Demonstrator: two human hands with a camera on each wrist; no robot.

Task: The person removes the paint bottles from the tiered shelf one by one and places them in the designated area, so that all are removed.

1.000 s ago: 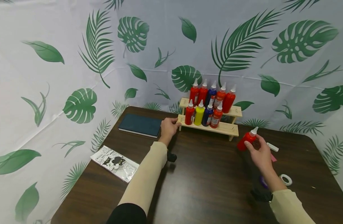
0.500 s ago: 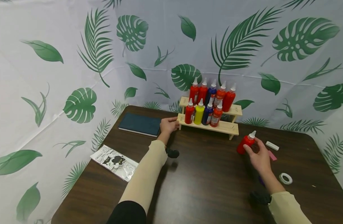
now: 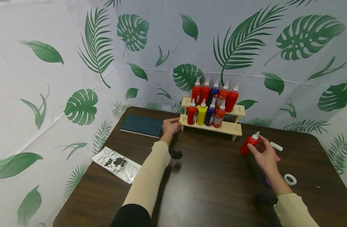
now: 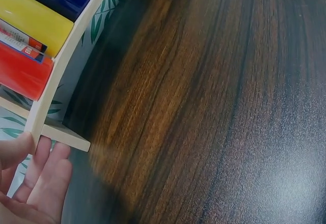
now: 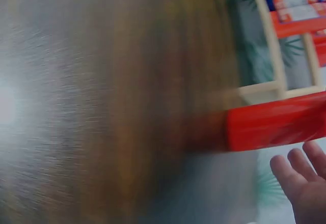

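A two-tier wooden rack (image 3: 231, 128) stands at the back of the table, bearing squeeze bottles of paint with white nozzles. The lower tier carries a red bottle (image 3: 191, 115), a yellow bottle (image 3: 201, 116), a blue bottle (image 3: 210, 116) and an orange-red bottle (image 3: 218, 117). My left hand (image 3: 170, 127) pinches the rack's left end; the left wrist view has its thumb and fingers (image 4: 57, 175) about the shelf's corner. Right of the rack, my right hand (image 3: 266, 157) holds a red paint bottle (image 3: 248, 146) with its nozzle up. That bottle (image 5: 275, 123) blurs slightly in the right wrist view.
A dark notebook (image 3: 141, 125) and a packaged sheet with cat pictures (image 3: 116, 164) lie at the left. Near my right hand are a white block (image 3: 276, 146), a pink piece (image 3: 277, 157), a white tape roll (image 3: 290, 179) and a partly hidden purple roll (image 3: 266, 181).
My right hand has lowered the red paint bottle slightly. My left hand stays at the rack's left end, and the bottles on the rack keep their places.
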